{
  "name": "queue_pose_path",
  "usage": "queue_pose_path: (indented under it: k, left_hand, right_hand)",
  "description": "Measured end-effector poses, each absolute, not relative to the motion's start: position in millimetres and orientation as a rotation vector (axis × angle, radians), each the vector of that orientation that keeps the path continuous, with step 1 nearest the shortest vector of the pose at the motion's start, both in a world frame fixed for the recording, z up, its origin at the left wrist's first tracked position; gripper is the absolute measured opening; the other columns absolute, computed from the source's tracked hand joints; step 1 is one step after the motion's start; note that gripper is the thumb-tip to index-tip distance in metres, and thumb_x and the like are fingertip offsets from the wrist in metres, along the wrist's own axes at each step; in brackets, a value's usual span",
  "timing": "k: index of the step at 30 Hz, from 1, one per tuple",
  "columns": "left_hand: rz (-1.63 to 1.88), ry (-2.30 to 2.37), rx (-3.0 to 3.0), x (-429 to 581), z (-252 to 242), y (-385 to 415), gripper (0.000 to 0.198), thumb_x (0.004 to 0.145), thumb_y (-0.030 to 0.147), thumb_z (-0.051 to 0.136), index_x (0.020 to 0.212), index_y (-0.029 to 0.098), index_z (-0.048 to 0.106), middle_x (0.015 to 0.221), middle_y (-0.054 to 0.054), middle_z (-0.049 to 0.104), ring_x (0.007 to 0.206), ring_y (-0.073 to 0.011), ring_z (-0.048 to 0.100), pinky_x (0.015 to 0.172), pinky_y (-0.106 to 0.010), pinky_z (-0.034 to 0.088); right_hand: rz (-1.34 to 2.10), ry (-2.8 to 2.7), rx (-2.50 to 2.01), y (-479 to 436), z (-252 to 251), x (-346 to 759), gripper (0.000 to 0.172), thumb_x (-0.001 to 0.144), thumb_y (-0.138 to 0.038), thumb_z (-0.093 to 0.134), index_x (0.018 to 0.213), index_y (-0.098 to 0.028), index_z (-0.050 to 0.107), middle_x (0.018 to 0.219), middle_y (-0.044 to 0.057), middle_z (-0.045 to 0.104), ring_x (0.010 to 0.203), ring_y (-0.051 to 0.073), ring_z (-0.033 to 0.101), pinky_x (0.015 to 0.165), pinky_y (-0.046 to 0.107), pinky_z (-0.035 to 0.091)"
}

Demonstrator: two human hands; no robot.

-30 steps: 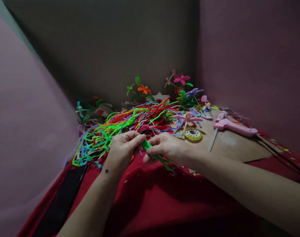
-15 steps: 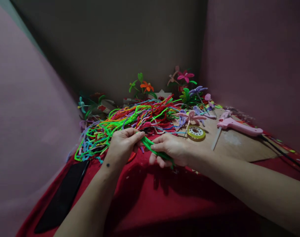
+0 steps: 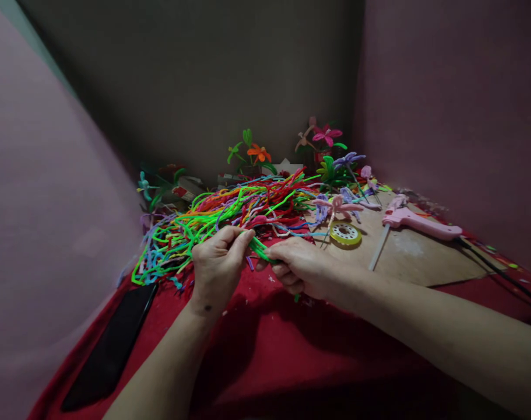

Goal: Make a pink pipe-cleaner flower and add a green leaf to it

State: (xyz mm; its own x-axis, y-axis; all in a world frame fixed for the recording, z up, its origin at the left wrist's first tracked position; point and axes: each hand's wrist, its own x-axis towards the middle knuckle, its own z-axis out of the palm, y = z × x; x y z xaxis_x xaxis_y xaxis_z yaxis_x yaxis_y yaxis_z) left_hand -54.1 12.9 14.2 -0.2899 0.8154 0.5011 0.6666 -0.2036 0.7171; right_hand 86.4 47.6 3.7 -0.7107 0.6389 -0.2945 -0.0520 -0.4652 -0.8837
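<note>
Between my two hands runs a short bundle of green pipe cleaners [image 3: 259,249]. My left hand [image 3: 221,262] pinches its upper left end between thumb and fingers. The fingers of my right hand [image 3: 298,265] are curled round the other end, and a green tip sticks out below them. Both hands are above the red cloth [image 3: 265,356], in front of a big heap of loose coloured pipe cleaners [image 3: 230,210]. The part of the bundle inside each fist is hidden.
On the right, a brown board [image 3: 422,262] bears a pink glue gun [image 3: 422,224] with its cord, a yellow tape roll [image 3: 345,234] and a pink pipe-cleaner flower [image 3: 337,207]. A black phone-like slab [image 3: 112,347] lies at left. Finished flowers [image 3: 259,153] stand behind the heap.
My right hand's fingers have closed round the green bundle, where they were more spread before. My left hand has turned slightly and keeps its pinch.
</note>
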Motion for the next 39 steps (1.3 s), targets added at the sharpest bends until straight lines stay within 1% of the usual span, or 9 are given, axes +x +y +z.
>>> queue_pose_path:
  k: [2, 5, 8, 12, 16, 22, 29, 33, 39]
  left_hand:
    - [1.490, 1.938, 1.933, -56, 11, 12, 0.018, 0.077, 0.035, 0.057, 0.073, 0.019, 0.066, 0.054, 0.003, 0.054, 0.048, -0.0090, 0.045, 0.046, -0.020, 0.036]
    - [1.445, 1.972, 1.998, -58, 11, 14, 0.018, 0.077, 0.035, 0.057, 0.073, 0.019, 0.066, 0.053, 0.003, 0.054, 0.047, -0.0091, 0.046, 0.046, -0.020, 0.036]
    - [1.385, 1.911, 1.818, -59, 17, 16, 0.019, 0.076, 0.035, 0.058, 0.068, 0.018, 0.063, 0.046, 0.005, 0.047, 0.041, -0.0077, 0.040, 0.041, -0.019, 0.031]
    - [1.310, 1.781, 1.585, -57, 25, 17, 0.020, 0.074, 0.032, 0.060, 0.061, 0.016, 0.059, 0.041, 0.006, 0.043, 0.035, -0.0050, 0.032, 0.034, -0.018, 0.023]
    - [1.289, 1.689, 1.599, -53, 23, 15, 0.019, 0.073, 0.030, 0.061, 0.061, 0.016, 0.059, 0.041, 0.006, 0.045, 0.035, -0.0058, 0.036, 0.034, -0.018, 0.025]
    - [1.417, 1.747, 1.589, -51, 16, 14, 0.019, 0.073, 0.033, 0.061, 0.062, 0.017, 0.061, 0.043, 0.006, 0.046, 0.036, -0.0061, 0.038, 0.035, -0.018, 0.028]
    - [1.326, 1.671, 1.485, -51, 23, 15, 0.022, 0.072, 0.030, 0.062, 0.057, 0.015, 0.057, 0.040, 0.006, 0.045, 0.035, -0.0044, 0.034, 0.034, -0.018, 0.023]
    - [1.325, 1.736, 1.555, -53, 20, 15, 0.021, 0.072, 0.031, 0.062, 0.060, 0.015, 0.060, 0.042, 0.006, 0.045, 0.037, -0.0050, 0.035, 0.036, -0.018, 0.025]
    - [1.416, 1.841, 1.680, -57, 15, 15, 0.019, 0.073, 0.033, 0.062, 0.064, 0.016, 0.063, 0.047, 0.004, 0.046, 0.044, -0.0062, 0.038, 0.040, -0.018, 0.029]
  right_hand:
    - [2.254, -1.294, -0.878, 49, 3, 87, 0.017, 0.080, -0.021, 0.042, 0.067, -0.016, 0.051, 0.041, -0.010, 0.024, 0.033, 0.004, 0.012, 0.035, 0.020, 0.008]
    - [2.249, -1.302, -0.898, 53, 2, 88, 0.018, 0.080, -0.020, 0.041, 0.063, -0.017, 0.046, 0.041, -0.009, 0.031, 0.031, 0.004, 0.017, 0.033, 0.019, 0.015]
    - [2.162, -1.448, -0.797, 58, 2, 91, 0.021, 0.080, -0.018, 0.041, 0.059, -0.017, 0.041, 0.044, -0.006, 0.041, 0.030, 0.005, 0.031, 0.033, 0.020, 0.027]
    - [1.986, -1.768, -0.632, 63, 1, 94, 0.022, 0.085, -0.023, 0.038, 0.068, -0.016, 0.049, 0.053, -0.002, 0.055, 0.036, 0.007, 0.047, 0.036, 0.017, 0.035]
    - [1.826, -1.958, -0.718, 63, -1, 93, 0.024, 0.084, -0.025, 0.039, 0.069, -0.015, 0.054, 0.051, -0.001, 0.059, 0.034, 0.008, 0.047, 0.031, 0.017, 0.035]
    - [1.767, -1.876, -0.880, 54, 1, 91, 0.046, 0.087, -0.032, 0.033, 0.048, -0.015, 0.052, 0.038, -0.001, 0.050, 0.026, 0.006, 0.036, 0.026, 0.017, 0.027]
    - [2.129, -1.558, -0.665, 56, -2, 91, 0.028, 0.086, -0.031, 0.047, 0.066, -0.013, 0.057, 0.053, 0.000, 0.059, 0.035, 0.005, 0.047, 0.031, 0.015, 0.032]
    - [2.152, -1.537, -0.632, 59, -8, 88, 0.014, 0.080, -0.016, 0.053, 0.068, -0.012, 0.058, 0.051, -0.002, 0.058, 0.037, 0.004, 0.048, 0.036, 0.013, 0.037]
    - [2.224, -1.457, -0.595, 55, -12, 86, 0.020, 0.085, -0.014, 0.045, 0.071, -0.011, 0.058, 0.048, -0.003, 0.053, 0.034, 0.006, 0.046, 0.037, 0.017, 0.044]
